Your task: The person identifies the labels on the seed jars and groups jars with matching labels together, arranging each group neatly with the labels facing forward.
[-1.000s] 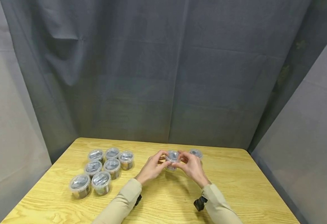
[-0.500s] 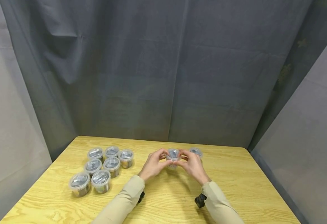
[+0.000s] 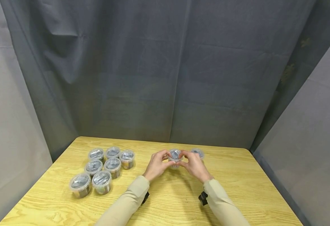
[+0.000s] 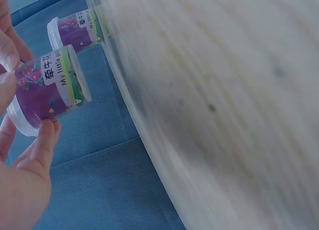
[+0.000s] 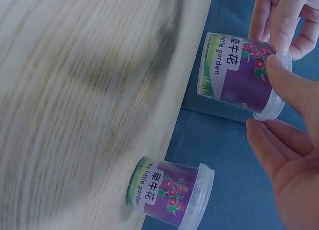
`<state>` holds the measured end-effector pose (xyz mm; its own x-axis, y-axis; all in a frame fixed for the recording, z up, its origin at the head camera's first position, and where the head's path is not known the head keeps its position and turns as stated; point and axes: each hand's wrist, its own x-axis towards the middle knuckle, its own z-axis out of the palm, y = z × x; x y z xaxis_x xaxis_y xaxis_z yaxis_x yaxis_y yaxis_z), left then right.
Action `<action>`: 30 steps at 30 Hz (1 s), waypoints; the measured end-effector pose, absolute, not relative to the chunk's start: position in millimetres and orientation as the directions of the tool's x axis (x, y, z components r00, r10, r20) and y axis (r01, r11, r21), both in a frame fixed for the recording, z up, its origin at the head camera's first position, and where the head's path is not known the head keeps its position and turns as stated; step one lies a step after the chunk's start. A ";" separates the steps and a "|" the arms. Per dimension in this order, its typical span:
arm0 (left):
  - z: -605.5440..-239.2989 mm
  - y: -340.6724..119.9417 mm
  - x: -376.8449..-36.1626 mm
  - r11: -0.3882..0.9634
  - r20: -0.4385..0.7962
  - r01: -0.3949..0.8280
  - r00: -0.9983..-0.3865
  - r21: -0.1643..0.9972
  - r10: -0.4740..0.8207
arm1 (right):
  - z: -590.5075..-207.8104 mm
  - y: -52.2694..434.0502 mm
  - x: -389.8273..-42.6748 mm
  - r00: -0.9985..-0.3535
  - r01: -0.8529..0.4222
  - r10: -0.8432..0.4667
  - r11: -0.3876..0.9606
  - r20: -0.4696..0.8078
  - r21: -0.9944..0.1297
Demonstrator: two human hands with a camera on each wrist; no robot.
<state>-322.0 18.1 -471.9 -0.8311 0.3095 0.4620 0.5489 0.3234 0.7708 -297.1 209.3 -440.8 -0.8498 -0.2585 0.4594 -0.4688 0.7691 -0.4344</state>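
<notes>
On a wooden table (image 3: 238,185) before a grey curtain (image 3: 165,69), the left hand (image 3: 157,164) and right hand (image 3: 194,165) pinch one small tub (image 3: 175,156) by its lid rim, raised between them, likely to work the lid, another tub (image 3: 197,153) just behind.

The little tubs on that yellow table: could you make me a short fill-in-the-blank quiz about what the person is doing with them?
1. Both hands hold one small tub with a ____ label, as the wrist views show.
2. The left hand and the right hand hold it above a ____ table.
3. To the person's left stands a cluster of ____ lidded tubs.
4. Beyond the right hand stands ____ more tub.

Missing words: purple; wooden; seven; one
</notes>
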 end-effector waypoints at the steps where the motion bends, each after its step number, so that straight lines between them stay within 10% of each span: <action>1: -471.8 18.8 -322.6 0.325 0.462 0.548 -0.832 0.771 0.308 | -440.9 209.8 -298.3 -0.851 -0.466 -0.260 0.774 0.456 -0.428; 30: -476.0 36.3 -337.3 0.484 0.383 0.579 -0.808 0.657 0.447 | -458.7 225.3 -330.0 -0.855 -0.366 -0.144 0.848 0.498 -0.383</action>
<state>-337.3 36.3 -476.0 -0.8082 0.4473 0.3830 0.5788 0.4836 0.6566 -330.0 225.3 -458.7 -0.8549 -0.1438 0.4984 -0.3658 0.8483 -0.3828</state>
